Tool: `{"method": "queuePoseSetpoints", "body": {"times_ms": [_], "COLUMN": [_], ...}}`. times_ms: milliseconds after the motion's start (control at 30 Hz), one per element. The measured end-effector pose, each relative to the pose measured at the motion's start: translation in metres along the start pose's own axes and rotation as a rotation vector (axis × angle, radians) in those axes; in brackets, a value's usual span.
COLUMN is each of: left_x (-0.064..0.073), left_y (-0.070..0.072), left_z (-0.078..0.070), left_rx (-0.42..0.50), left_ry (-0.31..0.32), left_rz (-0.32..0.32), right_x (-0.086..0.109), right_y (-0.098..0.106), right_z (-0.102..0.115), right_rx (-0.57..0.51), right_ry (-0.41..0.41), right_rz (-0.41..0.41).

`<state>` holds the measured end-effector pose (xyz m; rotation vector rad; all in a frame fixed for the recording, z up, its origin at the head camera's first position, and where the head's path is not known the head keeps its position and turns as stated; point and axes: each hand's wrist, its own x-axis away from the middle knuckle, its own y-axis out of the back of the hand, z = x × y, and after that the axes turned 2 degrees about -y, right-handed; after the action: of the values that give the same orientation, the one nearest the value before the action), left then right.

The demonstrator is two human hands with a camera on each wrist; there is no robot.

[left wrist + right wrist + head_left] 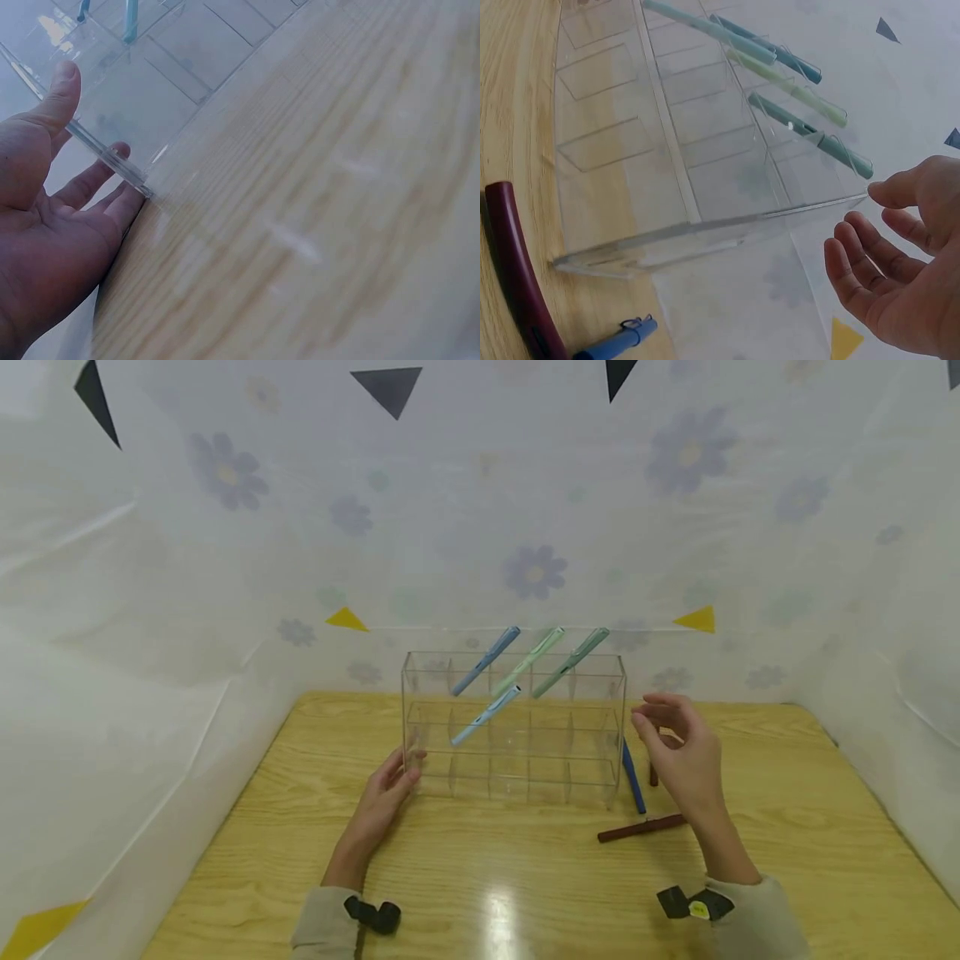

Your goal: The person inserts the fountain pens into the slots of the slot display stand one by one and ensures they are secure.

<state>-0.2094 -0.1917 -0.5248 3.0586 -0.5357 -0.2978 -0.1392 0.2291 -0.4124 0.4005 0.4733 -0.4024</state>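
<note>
A clear acrylic pen rack (510,766) with tiered compartments stands on the wooden table. My left hand (384,797) holds its left end, thumb at the front and fingers round the side panel (112,159). In the top tier lean a blue pen (486,662), a pale green pen (529,662) and a darker green pen (572,662). One light blue pen (486,716) slants from the tier below. Beside the rack's right end, my right hand (686,760) is raised with loosely bent fingers and nothing between them; its thumb overlaps the rack's upper corner in the right wrist view.
Right of the rack, a dark blue pen (633,777) lies on the table (465,868). In front of it is a maroon pen (637,829), partly under the right hand in the head view. Another dark reddish pen (654,774) shows behind that hand. White patterned sheeting (450,527) surrounds the table.
</note>
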Motion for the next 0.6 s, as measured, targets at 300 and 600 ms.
{"method": "queuePoseSetpoints", "body": {"times_ms": [300, 600], "left_x": [0.000, 0.000], "left_y": [0.000, 0.000], "left_z": [-0.001, -0.002], "left_rx": [0.000, 0.004], "left_ry": [0.016, 0.009], "left_rz": [-0.017, -0.002], "right_x": [-0.003, 0.005], "right_y": [0.023, 0.041], "right_z": [-0.032, -0.075], "right_rx": [0.115, 0.283], "right_ry": [-0.081, -0.223], "right_rz": [-0.103, 0.008]}}
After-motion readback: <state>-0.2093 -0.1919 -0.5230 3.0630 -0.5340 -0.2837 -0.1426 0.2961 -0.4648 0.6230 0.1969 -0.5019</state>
